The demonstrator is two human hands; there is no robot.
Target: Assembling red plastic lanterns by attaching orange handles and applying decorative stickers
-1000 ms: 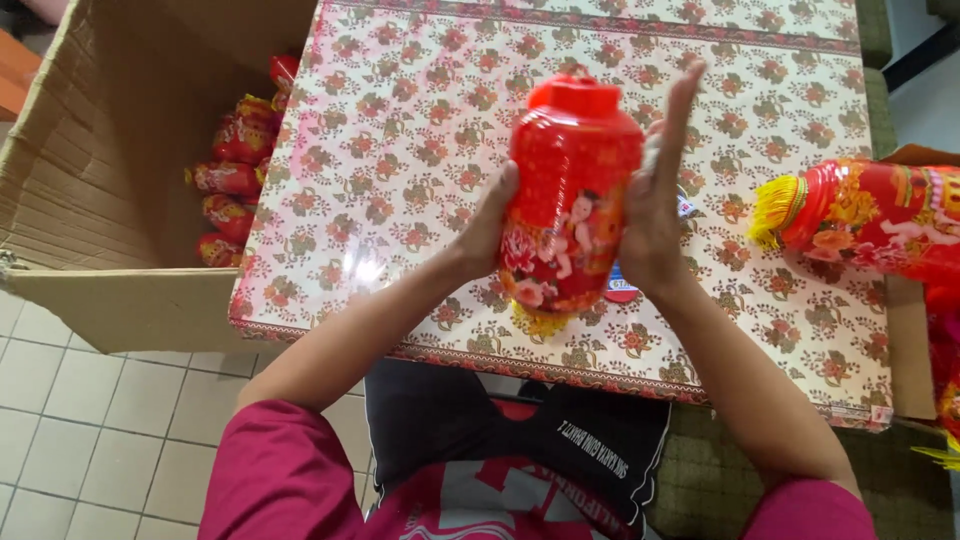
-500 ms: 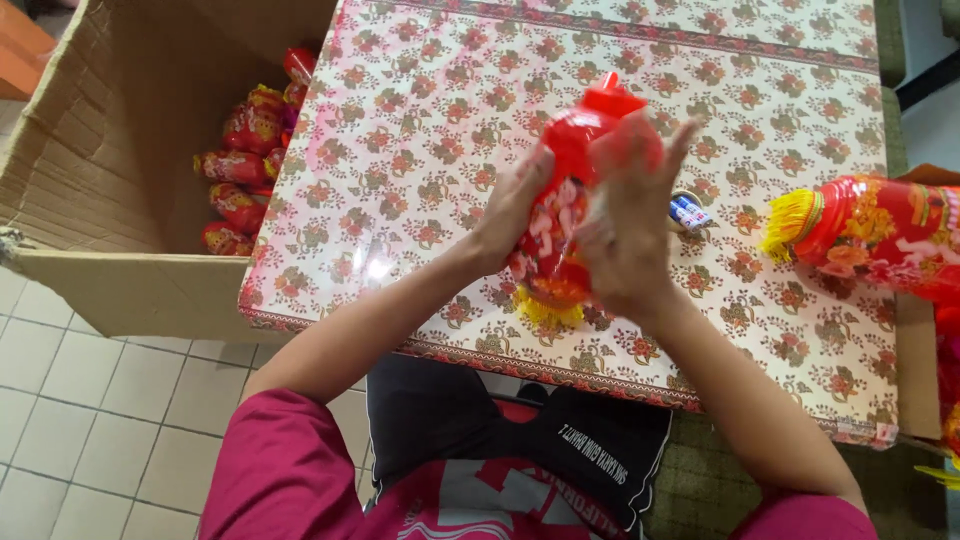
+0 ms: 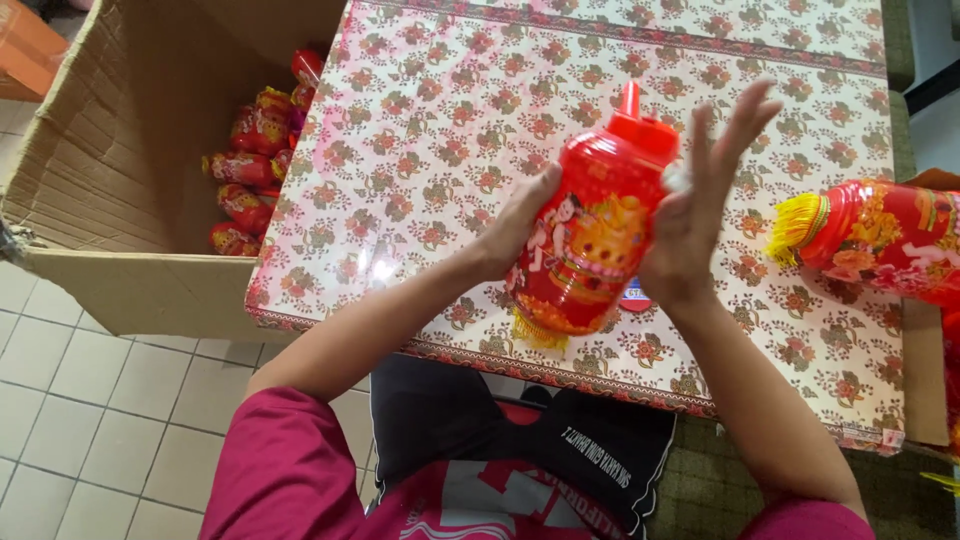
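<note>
The red lantern is held above the desk, pressed between both palms. It stands nearly upright, tilted slightly to the right, with its cap and narrow red tip at the top and a yellow fringe at the bottom.

The left hand lies flat against the lantern's left side, fingers partly curled behind the body. The right hand presses its palm against the lantern's right side; its fingers are spread and extended upward, past the cap, and do not wrap around the body. Neither hand closes into a fist; the lantern is clamped by palm pressure only.

The lantern body carries a printed picture in yellow and white on the red ground, facing the camera. Directly below the right hand, a small round sticker in red, white and blue lies on the desk, partly hidden by the lantern.

To the right of the right hand, well apart, a second red lantern lies on its side at the desk edge, yellow fringe pointing toward the hand.

To the left of the left hand, beside the desk, an open brown cardboard box stands on the tiled floor. It contains a pile of folded red lanterns against its right wall.

The desk is covered with a cloth of red floral pattern on a pale ground.
</note>
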